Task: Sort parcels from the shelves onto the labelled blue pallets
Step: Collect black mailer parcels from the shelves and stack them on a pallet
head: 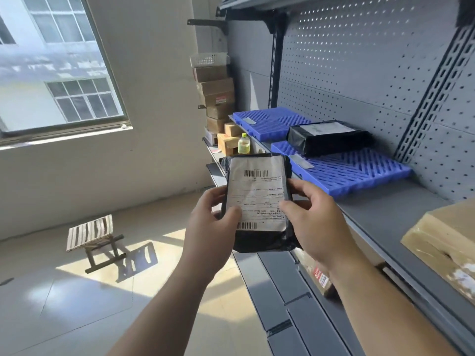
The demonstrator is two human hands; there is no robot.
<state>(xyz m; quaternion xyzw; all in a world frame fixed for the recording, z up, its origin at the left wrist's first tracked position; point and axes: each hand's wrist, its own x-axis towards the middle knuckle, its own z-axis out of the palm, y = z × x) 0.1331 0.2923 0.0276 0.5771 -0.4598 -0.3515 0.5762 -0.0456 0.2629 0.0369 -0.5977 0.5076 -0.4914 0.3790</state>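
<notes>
- Our left hand (213, 214) grips the parcel (259, 242) by its left edge, with the thumb lying across the label (257, 191) and the fingers curled behind.
- Our right hand (316, 222) grips the right edge, thumb pressed on the label's right side and fingers wrapped round the side.
- The parcel is a black plastic bag. We hold it up between both hands, in front of the shelf (385, 217) edge, touching neither shelf nor pallet.
- Its white label faces us, with one barcode near the top and another at the bottom. The print is too small to read.
- Just beyond the parcel, the near pallet (359, 176) lies flat on the grey shelf. It is blue and slatted, with a pale tag by its front left corner.
- A second parcel (331, 138), black with a white label, lies on the back part of the near pallet, its far end over the far pallet (267, 120).
- The far pallet sits just beside the near one and also carries a pale tag.
- To the right, a tan box (447, 242) sits on the same shelf, well apart from the pallets.
- Past the shelf's far end we see a bottle (243, 144) with a yellow cap beside small cartons, and behind them a tall stack of boxes (218, 96).
- On the floor to the left, a stool (92, 235) with a striped seat stands in sunlight below the window (56, 60).
</notes>
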